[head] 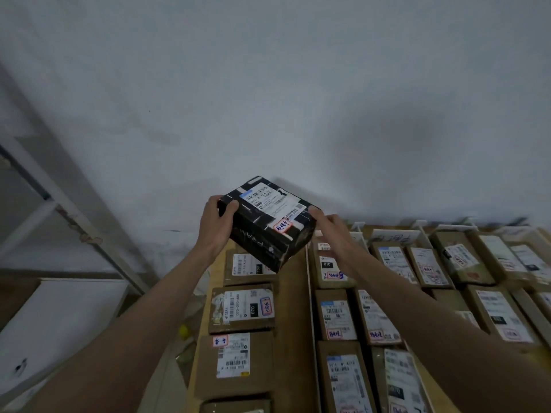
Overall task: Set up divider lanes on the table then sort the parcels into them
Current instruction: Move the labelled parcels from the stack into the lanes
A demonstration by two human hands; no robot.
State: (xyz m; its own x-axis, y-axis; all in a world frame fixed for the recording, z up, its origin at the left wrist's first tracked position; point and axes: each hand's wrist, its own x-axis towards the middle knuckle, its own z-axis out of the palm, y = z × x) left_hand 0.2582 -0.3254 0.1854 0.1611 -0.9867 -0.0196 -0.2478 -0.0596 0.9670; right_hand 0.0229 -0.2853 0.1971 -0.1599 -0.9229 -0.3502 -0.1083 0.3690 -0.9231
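Observation:
A black parcel (268, 223) with a white shipping label and a small red-edged sticker hangs tilted in the air above the far end of the leftmost lane. My left hand (215, 225) grips its left end, thumb on top. My right hand (334, 231) holds its right end with fingers curled round the edge. Below, brown cardboard parcels (241, 307) lie in a row on the wooden table (293, 308). A thin white divider (310, 293) runs lengthwise between the left lane and the lane to its right.
More labelled brown parcels (429, 266) fill the lanes to the right, with white divider ends (417, 226) standing at the back by the wall. A metal rack post (68, 204) slants at the left. A white box (59, 320) sits low on the left.

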